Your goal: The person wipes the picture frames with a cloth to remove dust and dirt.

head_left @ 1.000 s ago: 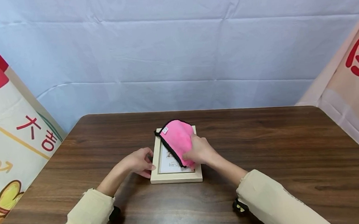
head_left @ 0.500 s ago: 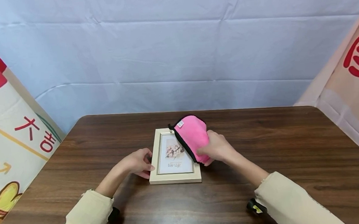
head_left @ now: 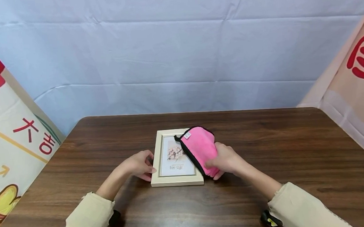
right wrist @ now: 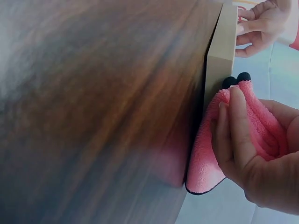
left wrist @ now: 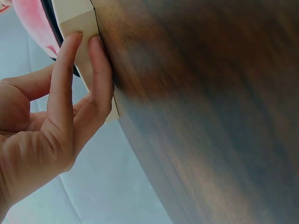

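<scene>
A cream picture frame (head_left: 155, 160) with a flower print lies flat on the wooden table. My left hand (head_left: 140, 164) rests at its left edge. In the left wrist view, two nearly straight fingers (left wrist: 61, 84) of that hand press against the frame's side. A folded pink cloth (head_left: 199, 147) with black trim and a white tag covers the right part of the frame. My right hand (head_left: 226, 158) holds the cloth near the frame's right edge. Seen from the right wrist, fingers and thumb pinch the bunched pink cloth (right wrist: 208, 144) beside the frame's side (right wrist: 222, 51).
The brown wood-grain table (head_left: 284, 149) stretches around the frame on all sides. A pale blue fabric backdrop (head_left: 178, 51) hangs behind it. Printed banners flank the left (head_left: 11, 137) and right (head_left: 355, 82).
My right hand has moved right with the cloth, then slightly back toward me, uncovering the flower print and lettering. My left hand has stayed at the frame's left edge.
</scene>
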A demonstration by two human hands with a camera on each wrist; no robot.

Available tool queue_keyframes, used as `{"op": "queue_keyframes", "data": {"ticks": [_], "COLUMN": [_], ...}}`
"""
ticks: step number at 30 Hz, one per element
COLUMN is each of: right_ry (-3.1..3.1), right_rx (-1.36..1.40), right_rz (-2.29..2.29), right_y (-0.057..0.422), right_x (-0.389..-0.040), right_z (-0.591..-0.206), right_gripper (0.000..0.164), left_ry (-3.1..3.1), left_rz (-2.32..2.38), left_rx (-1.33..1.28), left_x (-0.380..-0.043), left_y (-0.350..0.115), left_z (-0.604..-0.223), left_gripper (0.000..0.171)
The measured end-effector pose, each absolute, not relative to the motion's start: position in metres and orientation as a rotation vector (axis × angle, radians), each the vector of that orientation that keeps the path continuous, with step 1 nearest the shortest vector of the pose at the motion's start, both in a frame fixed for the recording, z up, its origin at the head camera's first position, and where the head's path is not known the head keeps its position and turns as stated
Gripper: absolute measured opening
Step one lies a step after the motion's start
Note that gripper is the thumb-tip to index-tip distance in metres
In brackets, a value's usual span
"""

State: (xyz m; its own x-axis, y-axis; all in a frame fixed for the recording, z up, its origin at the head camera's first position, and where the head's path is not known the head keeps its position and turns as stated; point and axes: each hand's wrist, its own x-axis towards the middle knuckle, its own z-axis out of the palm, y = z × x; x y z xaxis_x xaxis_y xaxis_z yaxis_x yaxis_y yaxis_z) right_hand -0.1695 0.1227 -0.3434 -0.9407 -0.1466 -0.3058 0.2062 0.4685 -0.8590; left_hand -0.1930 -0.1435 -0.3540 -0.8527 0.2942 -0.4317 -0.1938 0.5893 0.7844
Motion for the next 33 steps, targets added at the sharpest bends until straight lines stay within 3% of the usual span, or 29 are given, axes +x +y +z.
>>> {"op": "queue_keyframes", "data": {"ticks": [21, 33], "right_ry": [2.436, 2.425], "right_rx": [-0.031, -0.096], "right_rz": [-1.417, -1.381], "right_y": [0.125, 0.111], "right_x": [-0.217, -0.213], "right_z": [-0.344, -0.329], "right_gripper": [0.039, 0.045], "left_ry": [2.283, 2.27], "left_rz": [1.217, 1.22], "left_rx": [0.081, 0.074], "left_x": [-0.195, -0.196], "left_y": [-0.143, -0.144], "left_z": [-0.355, -0.355], "left_gripper": [0.032, 0.033]}}
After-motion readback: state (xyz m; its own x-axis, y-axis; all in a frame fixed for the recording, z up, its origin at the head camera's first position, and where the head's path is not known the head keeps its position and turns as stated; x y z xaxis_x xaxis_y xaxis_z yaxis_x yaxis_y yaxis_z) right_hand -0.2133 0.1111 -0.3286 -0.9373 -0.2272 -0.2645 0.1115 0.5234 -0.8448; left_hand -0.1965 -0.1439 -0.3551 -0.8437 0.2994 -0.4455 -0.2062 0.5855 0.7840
